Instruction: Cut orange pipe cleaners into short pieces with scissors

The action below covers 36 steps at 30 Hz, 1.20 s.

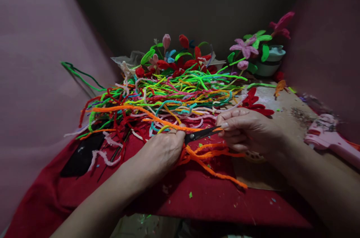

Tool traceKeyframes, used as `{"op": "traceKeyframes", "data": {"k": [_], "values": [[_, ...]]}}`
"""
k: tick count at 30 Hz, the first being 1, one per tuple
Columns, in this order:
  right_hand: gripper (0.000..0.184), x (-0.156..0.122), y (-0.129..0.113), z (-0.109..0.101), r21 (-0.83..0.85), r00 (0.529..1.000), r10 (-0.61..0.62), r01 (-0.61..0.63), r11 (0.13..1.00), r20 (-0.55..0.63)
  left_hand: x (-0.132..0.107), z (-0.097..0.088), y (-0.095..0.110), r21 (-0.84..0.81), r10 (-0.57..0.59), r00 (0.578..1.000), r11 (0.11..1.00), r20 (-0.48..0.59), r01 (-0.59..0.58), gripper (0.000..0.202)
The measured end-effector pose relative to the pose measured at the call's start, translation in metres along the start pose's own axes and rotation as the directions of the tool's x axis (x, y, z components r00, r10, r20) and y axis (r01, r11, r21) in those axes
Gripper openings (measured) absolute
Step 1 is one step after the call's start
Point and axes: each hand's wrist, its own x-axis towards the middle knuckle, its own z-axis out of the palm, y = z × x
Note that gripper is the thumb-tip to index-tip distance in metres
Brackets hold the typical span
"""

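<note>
My left hand [165, 146] is closed around a pair of scissors, its fingers hiding the handles. The dark scissor blades [204, 133] point right, towards my right hand. A long orange pipe cleaner [135, 108] runs from the left, past my left thumb and along the blades. Its right end is pinched between the thumb and fingers of my right hand [242, 129], close to the blade tips. Below the blades, several more orange pipe cleaners [216, 172] spread out over the red cloth [197, 202]; some pass under or into my left hand, I cannot tell which.
A heap of many-coloured pipe cleaners [180, 91] covers the table's middle. Behind stand fuzzy flowers [182, 59] and a pale pot [267, 67]. A pink glue gun [329, 138] lies right, a black phone-like slab [81, 155] left. Red petals [255, 104] rest on a board [292, 112].
</note>
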Motion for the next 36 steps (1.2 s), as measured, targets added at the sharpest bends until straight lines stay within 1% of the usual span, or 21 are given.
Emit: {"op": "traceKeyframes", "data": {"k": [5,9,13,16,21,24,27,31,33,34,36], "values": [[0.016,0.0,0.0,-0.001,0.01,1.0,-0.012,0.012,1.0,0.014,-0.001,0.002,-0.001,0.07,0.002,1.0,0.998,0.006,-0.002,0.023],[0.014,0.001,0.001,-0.001,0.01,0.999,-0.031,0.031,0.999,-0.009,-0.002,0.007,-0.003,0.078,0.01,1.0,0.997,-0.011,-0.009,0.022],[0.014,0.001,0.001,0.0,0.012,0.999,-0.046,0.046,0.999,-0.023,-0.002,0.01,-0.004,0.073,-0.01,1.0,0.997,-0.008,0.011,0.024],[0.014,0.002,0.0,0.0,0.013,0.998,-0.05,0.051,0.999,-0.026,-0.002,0.01,-0.003,0.058,-0.024,1.0,0.998,-0.013,0.025,0.023],[0.014,0.001,0.001,0.001,-0.008,0.998,-0.06,0.06,0.998,-0.034,-0.002,0.003,0.002,0.003,-0.03,1.0,1.0,0.001,0.03,0.022],[0.014,0.0,0.003,0.003,-0.022,0.998,-0.036,0.035,0.999,-0.048,-0.002,-0.001,0.006,-0.03,-0.048,0.999,0.998,0.015,0.049,0.023],[0.013,0.001,0.005,0.005,-0.027,0.999,-0.009,0.007,1.0,-0.049,-0.001,-0.002,0.006,-0.035,-0.03,1.0,0.999,0.008,0.03,0.024],[0.012,0.002,0.004,0.005,-0.02,0.998,-0.031,0.03,0.999,-0.063,-0.002,0.004,0.001,-0.027,-0.01,0.999,1.0,-0.031,0.01,0.026],[0.012,0.003,0.003,0.006,-0.009,0.994,-0.061,0.061,0.998,-0.095,-0.003,0.006,-0.002,-0.072,-0.033,0.998,0.997,-0.05,0.03,0.024],[0.012,0.004,0.003,0.006,-0.005,0.99,-0.082,0.082,0.997,-0.117,-0.004,0.007,-0.003,-0.129,-0.051,0.997,0.991,-0.066,0.042,0.022],[0.015,0.005,0.002,0.006,-0.004,0.982,-0.116,0.117,0.993,-0.151,-0.005,0.007,-0.003,-0.317,-0.093,0.987,0.947,-0.128,0.048,0.018]]}}
